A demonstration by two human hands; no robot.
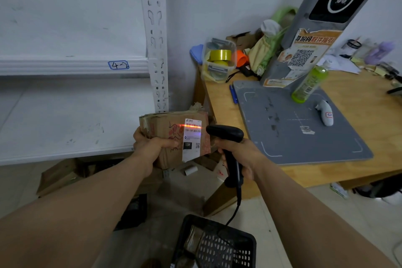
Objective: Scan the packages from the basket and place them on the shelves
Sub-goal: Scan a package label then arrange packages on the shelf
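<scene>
My left hand (150, 144) grips a worn cardboard package (165, 128) by its left side, holding it up in front of the shelf post. A white shipping label (192, 139) faces me, and an orange scan line crosses its top. My right hand (239, 154) is closed around the handle of a black barcode scanner (228, 137), whose head points at the label from the right. The scanner cable trails down toward a black mesh basket (243, 241) on the floor, which holds a package wrapped in clear plastic (194, 239).
White metal shelves (71, 65) marked 4-2 stand at left, with a slotted post (155, 39). A wooden table (359, 119) at right carries a grey scanning stand (304, 124), a green bottle (310, 82), a tape box (219, 59) and clutter. Flattened cardboard (58, 176) lies under the shelf.
</scene>
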